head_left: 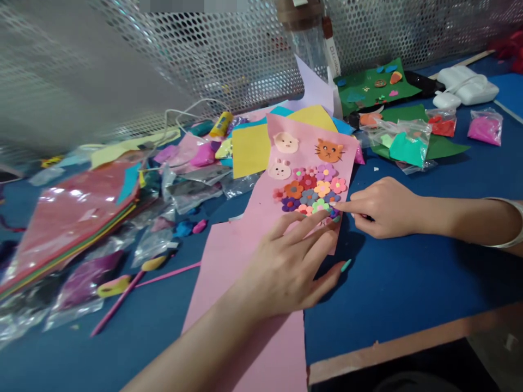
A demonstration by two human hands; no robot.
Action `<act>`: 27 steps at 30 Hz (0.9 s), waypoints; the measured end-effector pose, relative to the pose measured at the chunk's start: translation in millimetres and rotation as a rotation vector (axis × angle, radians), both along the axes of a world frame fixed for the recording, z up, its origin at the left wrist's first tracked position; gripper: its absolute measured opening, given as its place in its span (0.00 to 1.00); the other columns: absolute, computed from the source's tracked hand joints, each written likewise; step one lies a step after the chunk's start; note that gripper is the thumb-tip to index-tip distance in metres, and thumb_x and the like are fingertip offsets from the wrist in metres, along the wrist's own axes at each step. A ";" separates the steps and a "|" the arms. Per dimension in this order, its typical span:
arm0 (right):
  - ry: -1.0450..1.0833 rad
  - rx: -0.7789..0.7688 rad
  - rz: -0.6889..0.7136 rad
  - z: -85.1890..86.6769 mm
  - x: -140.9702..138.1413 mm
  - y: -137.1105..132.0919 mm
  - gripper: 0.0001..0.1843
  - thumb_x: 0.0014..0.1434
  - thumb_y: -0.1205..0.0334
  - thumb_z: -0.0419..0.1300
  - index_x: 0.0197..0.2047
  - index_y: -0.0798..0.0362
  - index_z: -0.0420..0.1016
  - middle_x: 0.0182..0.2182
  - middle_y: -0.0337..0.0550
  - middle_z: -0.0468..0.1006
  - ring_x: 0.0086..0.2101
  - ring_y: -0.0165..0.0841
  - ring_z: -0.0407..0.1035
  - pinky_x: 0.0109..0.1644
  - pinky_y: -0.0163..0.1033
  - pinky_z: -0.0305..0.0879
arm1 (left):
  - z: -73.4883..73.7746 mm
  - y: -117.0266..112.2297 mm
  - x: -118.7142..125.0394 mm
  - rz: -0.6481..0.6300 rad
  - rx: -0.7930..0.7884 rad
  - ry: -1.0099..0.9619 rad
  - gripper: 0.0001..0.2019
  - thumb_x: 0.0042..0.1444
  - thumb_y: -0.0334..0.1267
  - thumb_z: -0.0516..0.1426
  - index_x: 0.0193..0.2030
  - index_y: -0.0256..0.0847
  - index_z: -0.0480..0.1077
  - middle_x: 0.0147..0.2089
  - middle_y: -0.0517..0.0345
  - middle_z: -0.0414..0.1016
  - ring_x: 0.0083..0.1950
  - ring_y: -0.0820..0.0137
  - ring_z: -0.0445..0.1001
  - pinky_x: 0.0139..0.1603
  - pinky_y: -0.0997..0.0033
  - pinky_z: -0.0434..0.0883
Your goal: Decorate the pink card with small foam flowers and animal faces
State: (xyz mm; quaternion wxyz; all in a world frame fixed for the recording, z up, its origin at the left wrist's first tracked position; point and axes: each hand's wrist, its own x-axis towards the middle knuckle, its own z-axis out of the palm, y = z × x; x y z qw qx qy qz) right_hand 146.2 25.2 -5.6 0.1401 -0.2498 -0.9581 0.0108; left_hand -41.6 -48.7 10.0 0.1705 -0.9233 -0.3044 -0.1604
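Observation:
A long pink foam sheet (253, 261) lies across the blue table (408, 283). On it sit a cluster of small coloured foam flowers (312, 190), an orange cat face (329, 150) and two pale animal faces (286, 142). My left hand (290, 267) rests flat on the pink sheet, fingers spread, just below the flowers. My right hand (382, 207) is curled, its index finger pressing at the right edge of the flower cluster. A bangle (512, 223) shows on my right wrist.
Yellow foam sheet (250, 149) and a stack of coloured sheets in plastic (69, 218) lie to the left, with small bags of pieces. A glue stick (221, 124), green sheets (373, 87), a teal bag (406, 147) and white cases (466, 87) stand behind. Perforated metal screen at the back.

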 end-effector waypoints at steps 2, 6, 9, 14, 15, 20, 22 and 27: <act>-0.008 0.001 -0.002 0.6 0.0 -0.3 0.19 0.52 0.64 0.49 0.46 0.51 0.72 0.31 0.42 0.78 0.27 0.31 0.68 0.24 0.33 0.46 | -0.6 0.3 -0.7 -0.007 -0.015 -0.001 0.08 0.52 0.40 0.51 0.34 0.37 0.65 0.41 0.49 0.74 0.47 0.61 0.70 0.42 0.63 0.67; -0.023 0.004 -0.006 1.0 -0.1 -0.8 0.20 0.52 0.64 0.49 0.47 0.50 0.72 0.31 0.42 0.78 0.27 0.31 0.68 0.24 0.33 0.47 | -1.6 0.2 -0.4 -0.007 -0.026 0.001 0.08 0.52 0.39 0.52 0.35 0.37 0.65 0.42 0.47 0.74 0.47 0.61 0.70 0.43 0.62 0.67; -0.018 0.000 -0.011 0.5 0.5 0.0 0.19 0.52 0.65 0.49 0.46 0.50 0.73 0.30 0.42 0.77 0.26 0.31 0.68 0.24 0.33 0.47 | -2.3 1.2 -0.2 -0.024 -0.050 -0.048 0.07 0.52 0.38 0.51 0.35 0.37 0.65 0.41 0.48 0.74 0.47 0.61 0.70 0.44 0.62 0.68; 0.131 -0.116 0.004 4.4 1.5 -3.6 0.17 0.54 0.64 0.49 0.47 0.54 0.70 0.24 0.41 0.74 0.24 0.29 0.65 0.26 0.33 0.50 | -1.3 7.4 -1.5 0.036 0.045 -0.390 0.08 0.49 0.27 0.52 0.37 0.38 0.63 0.37 0.54 0.74 0.44 0.66 0.71 0.41 0.67 0.70; 0.229 -0.200 0.009 6.1 1.2 -6.6 0.19 0.56 0.62 0.49 0.51 0.55 0.65 0.24 0.41 0.73 0.24 0.29 0.64 0.27 0.33 0.52 | -0.9 8.8 -1.3 0.052 0.073 -0.437 0.08 0.49 0.27 0.53 0.37 0.38 0.63 0.36 0.55 0.74 0.42 0.67 0.72 0.40 0.68 0.70; 0.549 -0.857 0.104 11.0 -1.8 -27.1 0.26 0.62 0.51 0.40 0.60 0.54 0.43 0.33 0.42 0.70 0.27 0.27 0.63 0.30 0.33 0.59 | -3.5 11.5 5.9 -0.009 0.112 -0.433 0.09 0.50 0.37 0.57 0.37 0.35 0.65 0.33 0.52 0.71 0.34 0.69 0.70 0.34 0.68 0.69; 0.528 -1.007 0.118 10.2 -2.8 -32.2 0.29 0.61 0.50 0.42 0.61 0.53 0.39 0.33 0.42 0.68 0.26 0.26 0.62 0.29 0.33 0.60 | -6.8 11.7 9.8 -0.037 0.099 -0.446 0.06 0.51 0.35 0.56 0.35 0.35 0.66 0.32 0.52 0.70 0.34 0.70 0.68 0.33 0.69 0.69; 0.586 -1.251 0.104 9.3 -7.9 -30.8 0.27 0.60 0.56 0.47 0.59 0.50 0.41 0.27 0.36 0.63 0.21 0.24 0.62 0.23 0.31 0.61 | -12.2 15.0 10.5 -0.046 0.114 -0.508 0.03 0.50 0.28 0.57 0.33 0.36 0.68 0.30 0.55 0.70 0.32 0.73 0.66 0.31 0.72 0.68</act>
